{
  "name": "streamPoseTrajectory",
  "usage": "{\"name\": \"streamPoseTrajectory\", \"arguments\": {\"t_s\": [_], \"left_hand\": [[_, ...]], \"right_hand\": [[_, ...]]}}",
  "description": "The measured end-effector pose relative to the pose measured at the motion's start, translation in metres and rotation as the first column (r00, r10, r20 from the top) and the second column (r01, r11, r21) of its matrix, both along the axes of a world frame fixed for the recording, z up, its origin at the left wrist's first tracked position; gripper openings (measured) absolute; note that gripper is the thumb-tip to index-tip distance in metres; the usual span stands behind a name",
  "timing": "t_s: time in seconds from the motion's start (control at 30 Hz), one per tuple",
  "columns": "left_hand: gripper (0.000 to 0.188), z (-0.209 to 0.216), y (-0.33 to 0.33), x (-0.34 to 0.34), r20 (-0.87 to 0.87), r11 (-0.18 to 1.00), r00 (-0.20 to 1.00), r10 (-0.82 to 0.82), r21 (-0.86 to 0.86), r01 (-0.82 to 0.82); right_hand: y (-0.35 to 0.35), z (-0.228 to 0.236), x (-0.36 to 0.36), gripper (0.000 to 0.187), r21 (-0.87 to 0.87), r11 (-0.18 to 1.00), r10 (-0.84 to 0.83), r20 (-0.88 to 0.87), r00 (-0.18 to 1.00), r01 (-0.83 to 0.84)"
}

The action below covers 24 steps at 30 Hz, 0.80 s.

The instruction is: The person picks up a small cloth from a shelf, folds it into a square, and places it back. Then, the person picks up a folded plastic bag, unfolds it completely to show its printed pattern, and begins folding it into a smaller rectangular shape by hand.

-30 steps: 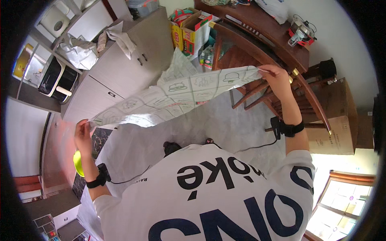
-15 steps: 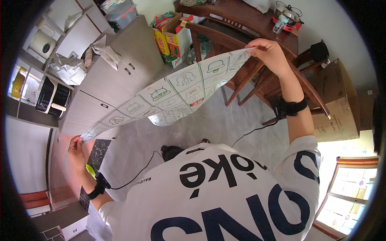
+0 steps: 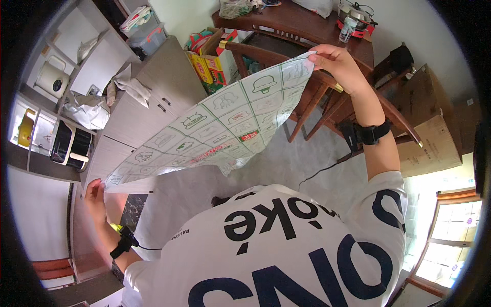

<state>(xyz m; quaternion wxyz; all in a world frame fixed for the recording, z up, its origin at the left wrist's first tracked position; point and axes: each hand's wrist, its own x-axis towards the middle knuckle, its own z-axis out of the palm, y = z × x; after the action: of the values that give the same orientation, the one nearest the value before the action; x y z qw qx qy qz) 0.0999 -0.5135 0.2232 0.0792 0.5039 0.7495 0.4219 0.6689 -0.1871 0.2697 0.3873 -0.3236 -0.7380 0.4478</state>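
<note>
The right hand [image 3: 335, 64] pinches one top corner of a large printed sheet [image 3: 220, 130], fingers closed on its edge, held high above the wooden chair [image 3: 302, 77]. The left hand [image 3: 95, 197] grips the opposite corner, low and far out by the grey cabinet [image 3: 153, 97]. Between them the sheet hangs stretched in the air, sagging in the middle, clear of the floor. With only two corner pinches, I judge a sharp tug could tear the thin sheet or slip a corner loose. The drooping lower edge could also snag on the chair back, or brush the cardboard boxes [image 3: 209, 61] behind it.
</note>
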Motion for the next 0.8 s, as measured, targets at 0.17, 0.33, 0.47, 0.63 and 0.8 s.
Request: {"name": "streamPoseTrajectory", "arguments": {"t_s": [0.17,0.33,0.47,0.63,0.8], "left_hand": [[0.015,0.010,0.014,-0.002,0.040,0.997,0.999,-0.027,0.078,0.024],[0.015,0.016,0.020,-0.008,-0.001,0.999,1.000,-0.005,0.035,0.005],[0.012,0.019,0.029,-0.010,-0.008,0.997,0.999,-0.049,0.064,0.050],[0.008,0.034,0.065,0.028,-0.006,0.981,0.992,-0.128,0.148,0.127],[0.010,0.037,0.072,0.047,0.060,0.986,0.987,-0.151,0.082,0.146]], "right_hand": [[0.004,0.000,0.002,0.012,0.003,1.000,-0.025,-0.046,0.999,0.025],[0.008,0.000,-0.002,0.011,0.031,0.998,-0.050,-0.066,0.997,0.052],[0.019,0.000,0.011,0.011,0.087,0.992,-0.087,-0.059,0.994,0.092],[0.037,-0.015,0.070,0.010,-0.048,0.971,-0.239,-0.180,0.954,0.234],[0.026,-0.003,0.094,0.010,-0.049,0.951,-0.310,-0.196,0.930,0.307]]}}
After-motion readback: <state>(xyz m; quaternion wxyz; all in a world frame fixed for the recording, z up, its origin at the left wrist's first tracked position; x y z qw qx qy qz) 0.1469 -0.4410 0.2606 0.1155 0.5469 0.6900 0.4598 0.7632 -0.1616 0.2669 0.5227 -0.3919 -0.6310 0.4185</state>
